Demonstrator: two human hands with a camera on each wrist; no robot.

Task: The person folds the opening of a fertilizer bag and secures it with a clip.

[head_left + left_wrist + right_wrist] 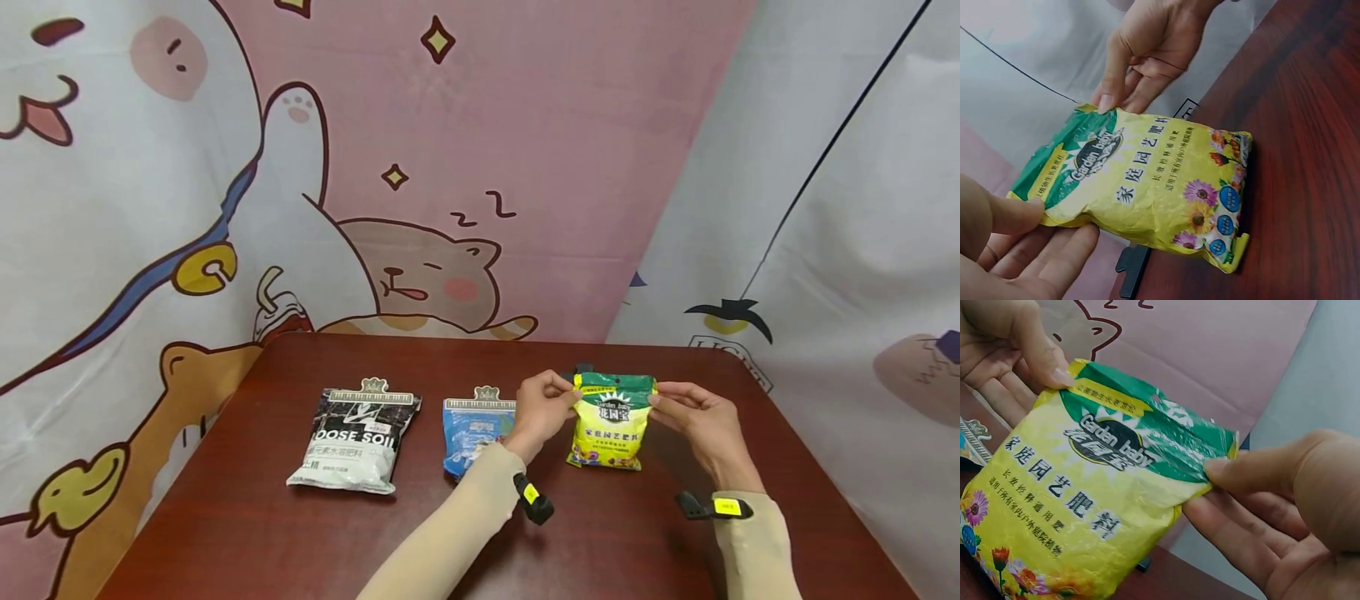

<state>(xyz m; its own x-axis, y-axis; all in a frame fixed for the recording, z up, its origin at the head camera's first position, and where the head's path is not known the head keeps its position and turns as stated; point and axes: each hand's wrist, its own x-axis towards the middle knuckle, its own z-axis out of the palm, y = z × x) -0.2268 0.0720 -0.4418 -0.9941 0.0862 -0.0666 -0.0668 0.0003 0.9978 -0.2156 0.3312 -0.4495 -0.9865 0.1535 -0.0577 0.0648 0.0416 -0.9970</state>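
Note:
A yellow and green fertilizer bag [611, 421], printed "Garden baby" with flowers along its bottom, is held upright by both hands. My left hand [542, 414] pinches its upper left edge, thumb on the front and fingers behind. At the opposite upper edge my right hand [703, 429] pinches it the same way. In the left wrist view the bag's flowered lower end [1216, 200] is close to the table. The right wrist view shows the green top strip [1166, 425] stretched between the two thumbs.
Left of the hands lies a blue bag [468, 433] with a clip across its top, partly hidden by my left hand. Farther left is a black and white soil bag [356, 442], also clipped. A black object [1134, 270] shows behind the yellow bag on the reddish-brown table [247, 533]. A cartoon-printed cloth [570, 167] hangs behind.

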